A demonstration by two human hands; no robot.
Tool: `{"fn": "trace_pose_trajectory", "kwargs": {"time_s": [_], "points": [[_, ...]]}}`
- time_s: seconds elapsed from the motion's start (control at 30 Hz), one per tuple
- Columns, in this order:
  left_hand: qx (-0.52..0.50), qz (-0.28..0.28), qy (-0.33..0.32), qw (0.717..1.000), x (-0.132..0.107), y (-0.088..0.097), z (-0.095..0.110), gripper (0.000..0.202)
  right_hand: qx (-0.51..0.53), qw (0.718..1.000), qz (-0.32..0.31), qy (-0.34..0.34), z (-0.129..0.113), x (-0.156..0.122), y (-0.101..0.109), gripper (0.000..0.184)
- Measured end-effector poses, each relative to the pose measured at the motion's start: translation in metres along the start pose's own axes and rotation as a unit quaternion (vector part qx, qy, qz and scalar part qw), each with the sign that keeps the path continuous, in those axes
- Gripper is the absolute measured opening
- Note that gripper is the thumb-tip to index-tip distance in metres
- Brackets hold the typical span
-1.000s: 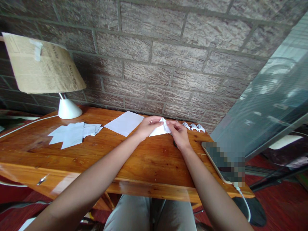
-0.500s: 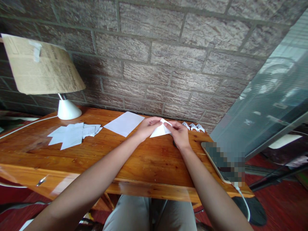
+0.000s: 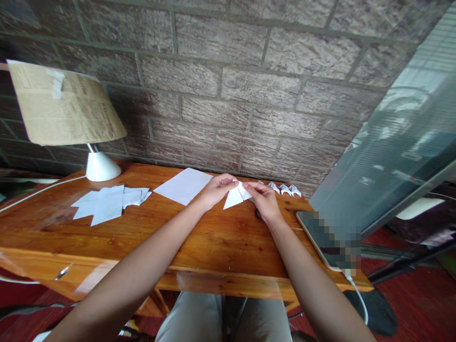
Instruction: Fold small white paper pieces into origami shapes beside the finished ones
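A small piece of folded white paper point(image 3: 233, 198) is held up over the desk between both hands. My left hand point(image 3: 218, 190) pinches its upper left part, with the thumb on top. On its right side, my right hand point(image 3: 263, 199) grips the paper between thumb and fingers, near a crease. Behind my right hand stand several small folded paper pieces point(image 3: 284, 189) in a row. Below the right wrist side, a dark object point(image 3: 258, 213), possibly a scissors handle, is partly hidden by the hand.
A larger white sheet point(image 3: 183, 186) and a pile of paper pieces point(image 3: 107, 204) lie to the left on the wooden desk point(image 3: 213, 247). A lamp point(image 3: 102, 166) stands at back left. A tablet or phone point(image 3: 317, 237) with a cable lies right. The brick wall point(image 3: 199, 85) rises behind.
My right hand has shifted its hold on the paper, and its fingers show closer together. The paper has tilted slightly. More of the row behind is visible.
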State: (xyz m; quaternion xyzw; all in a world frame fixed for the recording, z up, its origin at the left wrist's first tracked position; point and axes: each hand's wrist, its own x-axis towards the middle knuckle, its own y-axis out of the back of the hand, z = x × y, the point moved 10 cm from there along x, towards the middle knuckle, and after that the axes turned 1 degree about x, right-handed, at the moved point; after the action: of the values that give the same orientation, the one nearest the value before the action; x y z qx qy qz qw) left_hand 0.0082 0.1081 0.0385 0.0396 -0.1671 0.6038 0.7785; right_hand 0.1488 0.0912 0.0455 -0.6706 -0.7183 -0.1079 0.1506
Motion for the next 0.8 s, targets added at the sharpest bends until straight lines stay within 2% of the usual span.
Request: {"fn": "trace_pose_trajectory", "kwargs": {"time_s": [0.13,0.27,0.33,0.47,0.63,0.7,0.8], "points": [[0.07,-0.045,-0.038,0.996,0.0,-0.003,0.005,0.03,-0.055,0.994,-0.098,-0.016,0.001,0.004,-0.01,0.031],[0.08,-0.029,0.012,0.996,0.004,0.005,-0.01,0.035,-0.079,0.976,-0.192,-0.058,0.004,0.015,-0.021,0.041],[0.083,-0.022,0.016,0.996,0.006,0.007,-0.013,0.036,-0.084,0.97,-0.218,-0.068,0.005,0.021,-0.024,0.043],[0.095,0.013,-0.02,0.995,0.006,0.013,-0.007,0.035,-0.071,0.978,-0.192,-0.043,0.008,0.027,-0.014,0.041],[0.111,0.026,-0.057,0.992,0.003,0.005,0.0,0.032,-0.061,0.986,-0.155,0.018,0.009,0.018,-0.002,0.036],[0.109,0.034,-0.058,0.992,0.002,0.005,0.0,0.033,-0.035,0.989,-0.141,0.018,0.007,0.017,0.0,0.035],[0.087,0.059,-0.042,0.994,0.003,0.015,-0.004,0.037,-0.006,0.991,-0.135,-0.01,0.009,0.017,0.0,0.037]]}}
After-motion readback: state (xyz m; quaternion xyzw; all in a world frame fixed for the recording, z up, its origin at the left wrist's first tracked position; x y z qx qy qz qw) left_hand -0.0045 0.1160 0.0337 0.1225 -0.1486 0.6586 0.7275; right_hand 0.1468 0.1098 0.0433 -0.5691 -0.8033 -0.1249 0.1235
